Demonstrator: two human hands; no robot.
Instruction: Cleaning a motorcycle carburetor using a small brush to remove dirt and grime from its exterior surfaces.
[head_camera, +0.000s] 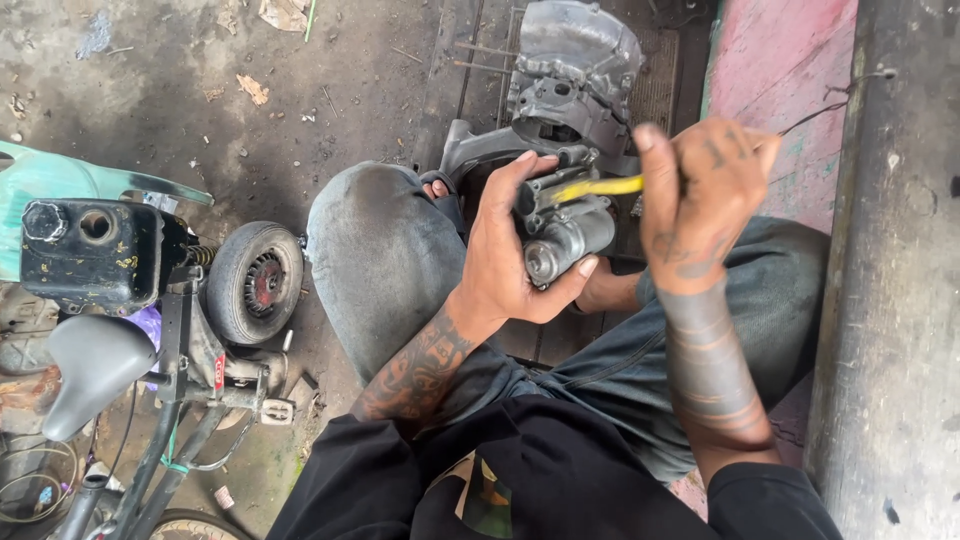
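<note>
Left hand (505, 255) fingers wrap the starter motor (562, 235); right hand (700, 190) pinches a yellow-handled tool (600, 186) against its top; motor unopened.

A: Surface?
B: Bare floor (200, 120), dark, dirty concrete, stained.
A: What's on it?
B: Grey engine (575, 70) at top, sitting on a mat (660, 85). Small wheel (255, 282) at left, standing on edge beside a bike frame (175, 400). Paper scraps (252, 90) and twigs scattered near the top.
A: Right side?
B: Pink slab (780, 60) along the floor, then a grey concrete ledge (900, 300) beyond it.
A: Bottom left?
B: Coiled wire (35, 485), partly cut off by the picture edge.
</note>
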